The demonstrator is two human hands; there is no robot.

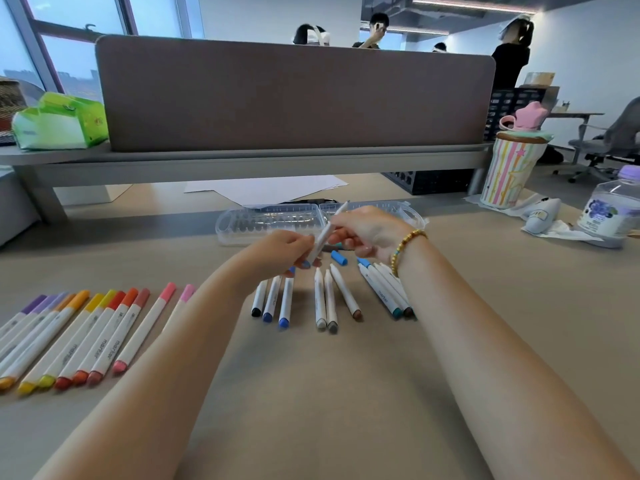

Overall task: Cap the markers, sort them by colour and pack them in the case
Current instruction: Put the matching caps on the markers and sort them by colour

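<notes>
Holding one white marker [323,237] at frame centre, the right hand [367,233] grips its upper barrel and the left hand [284,251] pinches the lower blue end — long axis slanting up-right toward the open case [270,221] just behind

Two bare forearms, no sleeves, gold-bead bracelet [406,247] with a few teal beads on right wrist

The left hand [282,249] covers the lower end of the held marker [323,237], so its cap cannot be told. Beside the pink marker [143,332], the purple markers [20,315] run off the picture's edge.
</notes>
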